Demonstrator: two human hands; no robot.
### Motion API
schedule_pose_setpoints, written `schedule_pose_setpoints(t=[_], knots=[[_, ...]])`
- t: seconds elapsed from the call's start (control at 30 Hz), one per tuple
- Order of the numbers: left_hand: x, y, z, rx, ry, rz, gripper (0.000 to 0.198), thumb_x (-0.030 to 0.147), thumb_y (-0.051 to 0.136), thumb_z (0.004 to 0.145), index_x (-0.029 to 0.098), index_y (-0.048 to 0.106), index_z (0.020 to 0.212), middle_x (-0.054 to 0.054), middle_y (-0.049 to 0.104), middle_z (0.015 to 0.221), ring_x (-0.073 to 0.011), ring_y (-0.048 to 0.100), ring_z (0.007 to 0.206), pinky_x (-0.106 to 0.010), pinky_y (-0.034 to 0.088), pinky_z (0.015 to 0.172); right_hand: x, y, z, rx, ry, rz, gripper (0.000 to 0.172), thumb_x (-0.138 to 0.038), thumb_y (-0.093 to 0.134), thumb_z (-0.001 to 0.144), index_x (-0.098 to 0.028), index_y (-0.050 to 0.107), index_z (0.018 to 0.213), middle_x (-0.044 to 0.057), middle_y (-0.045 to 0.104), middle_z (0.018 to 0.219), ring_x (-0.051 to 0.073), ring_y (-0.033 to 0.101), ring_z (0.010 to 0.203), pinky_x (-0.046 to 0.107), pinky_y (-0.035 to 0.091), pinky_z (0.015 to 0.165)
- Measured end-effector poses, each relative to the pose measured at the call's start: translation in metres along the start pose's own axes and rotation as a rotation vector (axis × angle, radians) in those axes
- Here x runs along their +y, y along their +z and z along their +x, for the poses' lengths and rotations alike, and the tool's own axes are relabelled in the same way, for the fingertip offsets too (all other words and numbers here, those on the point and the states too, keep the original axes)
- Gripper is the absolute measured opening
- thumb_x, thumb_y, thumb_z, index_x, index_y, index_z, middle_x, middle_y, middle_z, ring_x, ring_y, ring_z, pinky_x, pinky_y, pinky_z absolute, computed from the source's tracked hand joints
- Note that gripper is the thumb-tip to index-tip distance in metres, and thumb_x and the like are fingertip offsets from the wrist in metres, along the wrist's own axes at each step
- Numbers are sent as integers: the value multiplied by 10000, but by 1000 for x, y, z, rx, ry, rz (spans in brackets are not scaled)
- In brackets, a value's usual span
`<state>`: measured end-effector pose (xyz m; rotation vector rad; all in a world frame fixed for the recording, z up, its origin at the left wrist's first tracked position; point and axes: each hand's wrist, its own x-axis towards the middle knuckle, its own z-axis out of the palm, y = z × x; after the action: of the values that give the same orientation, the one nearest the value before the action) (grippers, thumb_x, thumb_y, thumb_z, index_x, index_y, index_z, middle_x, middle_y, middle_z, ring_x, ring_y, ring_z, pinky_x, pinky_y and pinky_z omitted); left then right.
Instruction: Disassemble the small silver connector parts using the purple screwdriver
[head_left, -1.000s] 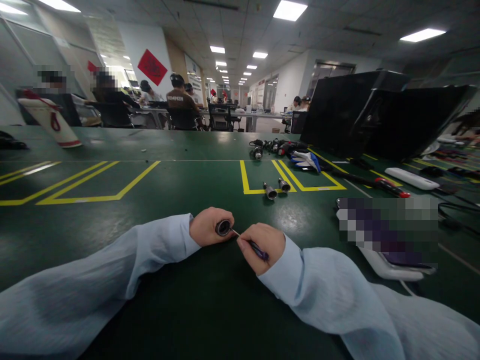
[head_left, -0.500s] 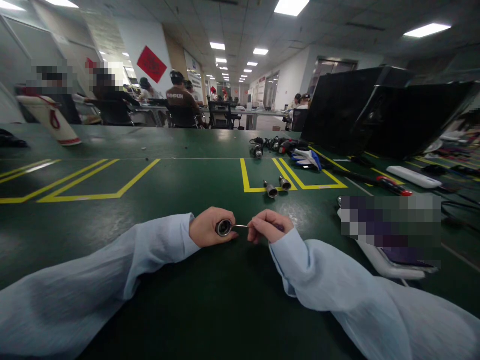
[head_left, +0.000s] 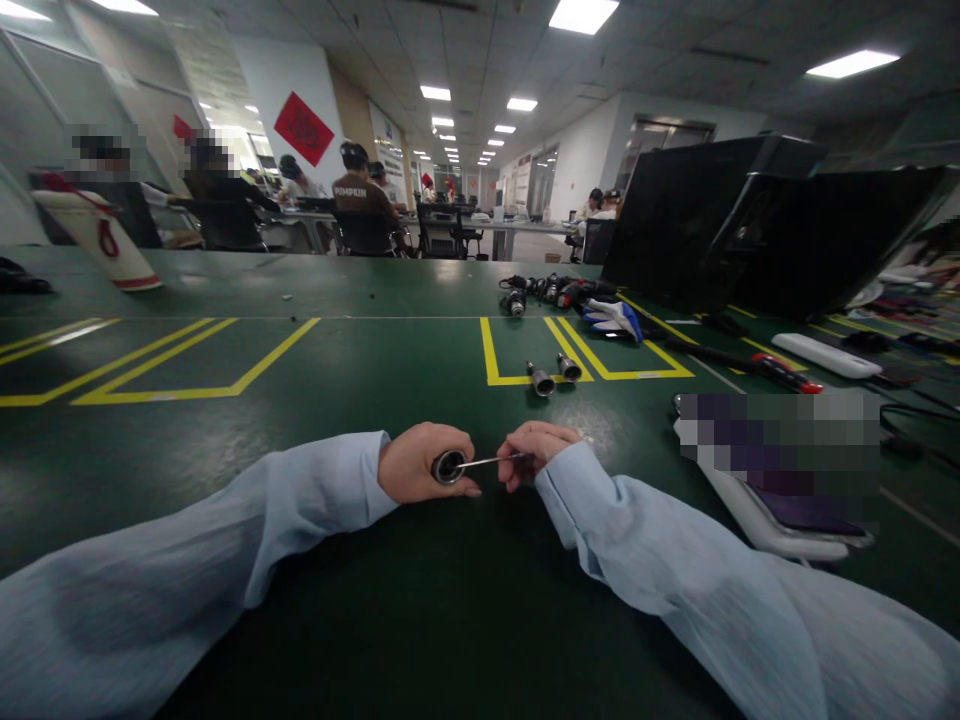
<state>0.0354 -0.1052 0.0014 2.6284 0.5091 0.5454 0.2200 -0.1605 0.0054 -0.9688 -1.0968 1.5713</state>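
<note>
My left hand is wrapped round a short metal cylinder whose round open end, dark inside, faces me. From the right, my right hand pinches a slim screwdriver with a thin bright shaft; its dark purple handle is mostly covered by the fingers. The shaft reaches across the cylinder's mouth, and its tip is at or just inside the opening; how deep I cannot tell. Beyond my hands, two similar metal parts with narrow stems lie side by side on the green table.
Farther back are a heap of dark metal parts, a blue-and-white glove and a red-and-black handled tool. A phone rests on a white object at right. Black monitors stand behind; a white cup-like container is at left.
The screwdriver's shaft has swung from beside the cylinder to in front of its open mouth. My right hand has turned at the wrist, and the cylinder has dipped slightly.
</note>
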Motion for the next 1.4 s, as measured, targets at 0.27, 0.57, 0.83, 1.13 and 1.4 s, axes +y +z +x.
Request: schedule_pose_setpoints(t=[0.27, 0.57, 0.83, 1.13, 1.4], knots=[[1, -1, 0, 35, -24, -72, 217, 280, 653, 649, 125, 502, 625, 29, 499, 565, -62, 462, 497, -158, 366, 463, 5, 9, -10, 96, -247, -132, 169, -276, 529, 672, -150, 560, 565, -19, 565, 453, 76, 489, 396, 205, 390, 429], [3, -2, 1, 38, -18, -87, 220, 291, 633, 663, 113, 511, 625, 10, 511, 553, -68, 459, 485, -165, 364, 447, 13, 17, -16, 95, -354, -224, 164, -262, 521, 714, -152, 566, 602, -10, 583, 513, 83, 518, 465, 215, 424, 485], [5, -2, 2, 74, -22, -135, 206, 246, 658, 638, 113, 505, 600, 19, 490, 548, -67, 459, 491, -166, 369, 459, 13, 1, 0, -47, -13, 219, 151, -268, 625, 645, -131, 582, 596, 3, 632, 493, 101, 564, 410, 215, 419, 454], [5, -2, 3, 91, -36, -175, 218, 255, 657, 638, 126, 486, 600, 37, 473, 543, -59, 437, 474, -163, 358, 443, 9, 9, -9, 60, -216, 22, 177, -304, 574, 683, -153, 563, 590, -8, 594, 487, 90, 527, 424, 220, 412, 455], [1, 3, -1, 3, -24, -27, 202, 311, 605, 690, 127, 527, 662, 12, 521, 579, -81, 475, 516, -178, 363, 470, -3, 18, -31, 99, -628, -892, 207, -239, 458, 759, -166, 564, 597, 9, 553, 565, 118, 513, 558, 259, 381, 558]])
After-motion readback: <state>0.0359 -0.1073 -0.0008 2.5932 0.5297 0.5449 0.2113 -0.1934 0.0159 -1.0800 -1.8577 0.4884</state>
